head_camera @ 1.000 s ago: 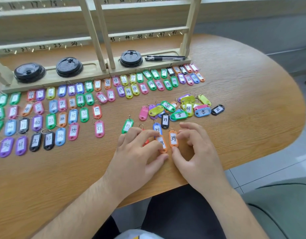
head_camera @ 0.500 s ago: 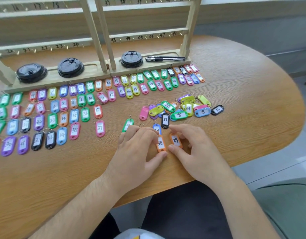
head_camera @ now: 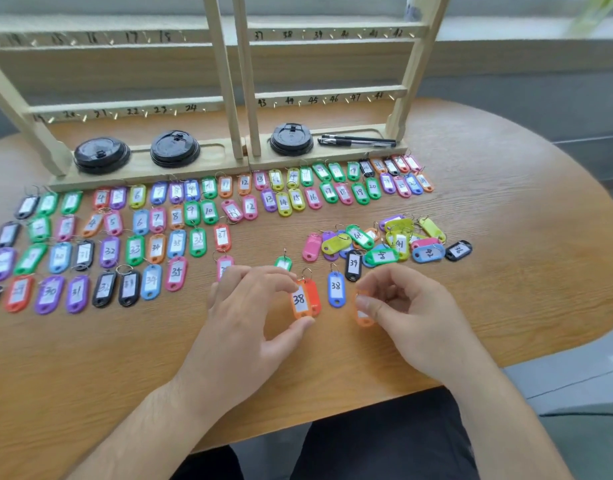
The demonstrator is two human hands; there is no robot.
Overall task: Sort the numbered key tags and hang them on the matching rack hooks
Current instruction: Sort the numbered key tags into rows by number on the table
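We see the orange tag marked 38 (head_camera: pixel 301 299) pinched in our left hand (head_camera: pixel 249 317), thumb at its lower end and fingertips at its ring end, label facing up. A red tag (head_camera: pixel 314 295) lies just behind it, touching or nearly so (we cannot tell which). Just right of the orange 38 a blue tag marked 38 (head_camera: pixel 336 289) lies flat on the table (head_camera: pixel 506 237). Farther right, our right hand (head_camera: pixel 409 313) grips a second orange tag (head_camera: pixel 362 315) between thumb and curled fingers, its number hidden. Beyond the orange 38 and to the right lie a black tag marked 39 (head_camera: pixel 353 266) and a loose heap of tags (head_camera: pixel 395 240). To its left and beyond it, sorted rows of tags (head_camera: pixel 125 237) spread in number order. Farthest beyond it stands the wooden rack (head_camera: pixel 225 98) with numbered hooks.
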